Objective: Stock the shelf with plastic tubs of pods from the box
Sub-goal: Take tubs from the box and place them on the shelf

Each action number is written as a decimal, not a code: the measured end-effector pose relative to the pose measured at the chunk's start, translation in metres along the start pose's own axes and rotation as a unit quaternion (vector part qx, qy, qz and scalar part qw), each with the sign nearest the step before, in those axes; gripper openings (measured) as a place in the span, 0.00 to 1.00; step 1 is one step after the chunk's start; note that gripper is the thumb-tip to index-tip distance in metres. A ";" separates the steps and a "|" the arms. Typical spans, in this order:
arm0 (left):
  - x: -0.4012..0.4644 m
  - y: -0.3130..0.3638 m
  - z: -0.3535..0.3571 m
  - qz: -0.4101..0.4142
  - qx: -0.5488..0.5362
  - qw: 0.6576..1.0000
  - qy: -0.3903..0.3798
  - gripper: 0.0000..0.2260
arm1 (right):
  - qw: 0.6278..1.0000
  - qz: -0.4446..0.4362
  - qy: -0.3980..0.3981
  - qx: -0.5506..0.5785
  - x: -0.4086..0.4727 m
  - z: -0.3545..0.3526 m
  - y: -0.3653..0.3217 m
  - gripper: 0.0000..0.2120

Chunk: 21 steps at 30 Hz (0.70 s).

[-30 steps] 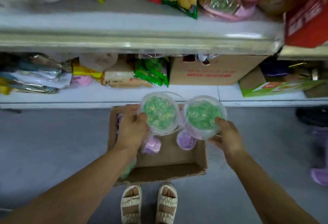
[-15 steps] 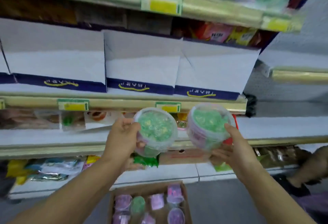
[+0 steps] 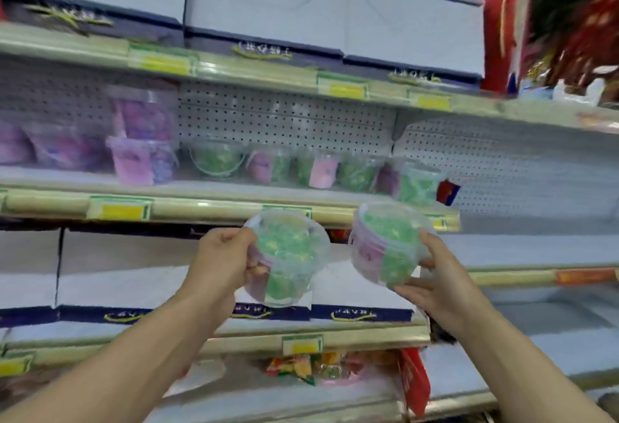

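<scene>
My left hand (image 3: 221, 260) grips a clear tub of green pods (image 3: 288, 257) by its side. My right hand (image 3: 435, 275) holds a second tub of green pods (image 3: 385, 245) with a pink label, fingers under and behind it. Both tubs hang in the air just below the front edge of the shelf (image 3: 207, 206). On that shelf stands a row of green-pod tubs (image 3: 217, 160) and, to the left, purple-pod tubs (image 3: 140, 141). The box is out of view.
White cartons with dark blue bands (image 3: 261, 4) fill the shelf above and the shelf below (image 3: 134, 282). A pegboard back wall (image 3: 284, 118) sits behind the tubs. Red packaging (image 3: 502, 21) hangs at the upper right. Snack bags (image 3: 301, 367) lie lower down.
Both hands have lifted the two tubs from over the floor box up to the level of the tub shelf. My view has swung upward, so the box has dropped out of sight.
</scene>
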State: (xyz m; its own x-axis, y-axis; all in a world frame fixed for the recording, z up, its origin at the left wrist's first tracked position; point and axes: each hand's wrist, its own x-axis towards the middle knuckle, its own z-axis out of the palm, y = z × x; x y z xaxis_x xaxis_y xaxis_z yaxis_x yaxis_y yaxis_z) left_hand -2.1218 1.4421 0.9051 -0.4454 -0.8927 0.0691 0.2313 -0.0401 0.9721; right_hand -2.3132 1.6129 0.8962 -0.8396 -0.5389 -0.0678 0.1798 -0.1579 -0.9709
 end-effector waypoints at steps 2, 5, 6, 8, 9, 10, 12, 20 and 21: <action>0.012 0.014 0.012 -0.001 -0.012 1.000 0.003 0.20 | 1.000 -0.004 -0.006 -0.001 0.013 0.007 -0.018 0.22; 0.032 0.031 0.036 -0.010 -0.033 0.999 0.007 0.15 | 1.000 -0.008 -0.015 -0.004 0.037 0.018 -0.040 0.23; 0.038 0.034 0.042 -0.015 -0.041 0.999 0.012 0.15 | 1.000 -0.006 -0.019 -0.005 0.043 0.022 -0.045 0.22; 0.053 0.042 0.060 -0.015 -0.056 0.998 0.023 0.15 | 1.000 -0.009 -0.026 0.004 0.060 0.028 -0.056 0.16; 0.061 0.046 0.069 -0.015 -0.065 0.997 0.029 0.15 | 1.000 -0.008 -0.026 0.002 0.068 0.031 -0.062 0.15; 0.069 0.050 0.078 -0.014 -0.071 0.997 0.033 0.15 | 1.000 -0.004 -0.023 -0.001 0.076 0.033 -0.069 0.15; 0.086 0.055 0.095 -0.012 -0.072 0.997 0.038 0.15 | 1.000 0.015 -0.013 -0.003 0.096 0.037 -0.078 0.19; 0.141 0.049 0.127 -0.032 -0.076 0.994 0.073 0.11 | 0.998 0.062 -0.012 0.011 0.140 0.045 -0.084 0.25; 0.144 0.047 0.126 -0.037 -0.072 0.994 0.070 0.11 | 0.998 0.061 -0.023 0.005 0.143 0.044 -0.083 0.25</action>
State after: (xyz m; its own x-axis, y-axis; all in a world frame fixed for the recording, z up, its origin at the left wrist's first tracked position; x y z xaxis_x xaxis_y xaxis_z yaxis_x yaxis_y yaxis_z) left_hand -2.2844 1.3685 0.9888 -0.3427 -0.9384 -0.0441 0.3286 -0.1637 0.9302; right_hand -2.4254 1.5129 0.9774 -0.7870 -0.5915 -0.1752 0.2849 -0.0967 -0.9537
